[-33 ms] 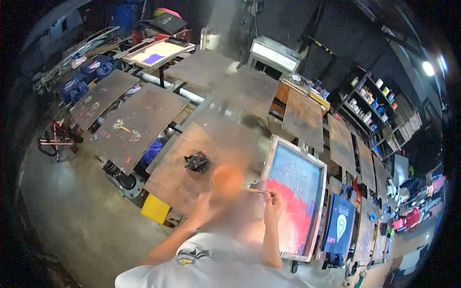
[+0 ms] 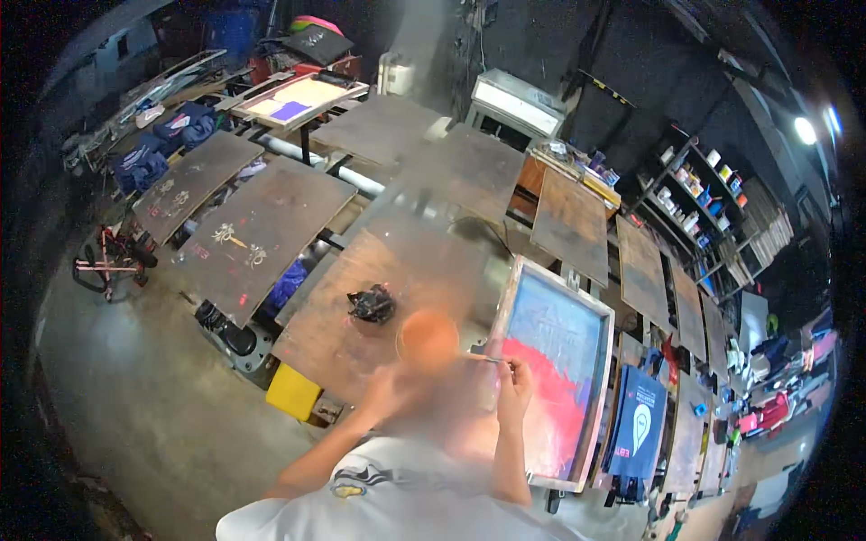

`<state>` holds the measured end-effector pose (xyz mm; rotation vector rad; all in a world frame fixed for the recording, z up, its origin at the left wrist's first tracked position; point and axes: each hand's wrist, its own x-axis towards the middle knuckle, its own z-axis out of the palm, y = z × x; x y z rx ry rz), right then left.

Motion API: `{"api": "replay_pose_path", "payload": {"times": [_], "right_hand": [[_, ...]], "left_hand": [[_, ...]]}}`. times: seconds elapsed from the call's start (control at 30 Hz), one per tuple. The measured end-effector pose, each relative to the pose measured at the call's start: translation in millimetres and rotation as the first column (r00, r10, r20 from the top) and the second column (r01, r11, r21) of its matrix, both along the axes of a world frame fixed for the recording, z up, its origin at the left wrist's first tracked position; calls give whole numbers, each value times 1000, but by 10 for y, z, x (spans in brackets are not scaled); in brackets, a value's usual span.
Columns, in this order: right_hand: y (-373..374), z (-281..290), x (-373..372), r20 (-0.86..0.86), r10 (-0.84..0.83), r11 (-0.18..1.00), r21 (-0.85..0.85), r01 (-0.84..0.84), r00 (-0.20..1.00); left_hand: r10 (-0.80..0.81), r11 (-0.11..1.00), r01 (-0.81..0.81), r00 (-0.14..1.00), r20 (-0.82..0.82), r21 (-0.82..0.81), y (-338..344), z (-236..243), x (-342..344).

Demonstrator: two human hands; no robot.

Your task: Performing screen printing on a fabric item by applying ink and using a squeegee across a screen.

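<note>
My right hand [image 2: 514,379] is pinched narrow around a thin metal-tipped tool [image 2: 487,360], its tip at the left edge of the metal-framed printing screen [image 2: 555,370], which lies tilted beside the brown wooden tabletop [image 2: 361,307] and is spread with red ink [image 2: 541,397] over its lower half and blue above. My left hand [image 2: 383,389] is blurred, so I cannot tell its grip; it hovers by a round orange container [image 2: 428,335], too smeared to show what it holds. A crumpled black rag [image 2: 373,304] sits on the tabletop, just beyond the orange container. A yellow boxy block [image 2: 291,391] stands on the concrete floor below the tabletop's near corner. Right of the screen hangs a dark blue shirt with a white shield-shaped print [image 2: 639,422]. Shelves [image 2: 699,194] at the far right carry small tubs.
</note>
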<state>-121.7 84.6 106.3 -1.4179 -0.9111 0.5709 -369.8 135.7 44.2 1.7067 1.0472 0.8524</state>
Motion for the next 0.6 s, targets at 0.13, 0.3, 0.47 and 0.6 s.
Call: {"api": "replay_pose_path", "payload": {"times": [0.13,0.3,0.47,0.6], "right_hand": [[-14,8,39,8,-31,999,14,31,999],[-48,-27,-1,-131,-68,995,69,77,989],[-159,-243,63,-381,-2,992,116,50,925],[-235,-252,15,-625,22,988,133,79,781]], "left_hand": [[-85,991,82,996,26,102,8,-102,-61],[-139,988,145,984,-110,52,-2,-467,-99],[-147,988,149,987,-62,31,-29,-654,-80],[-155,986,158,986,-67,47,-46,-654,-85]]}}
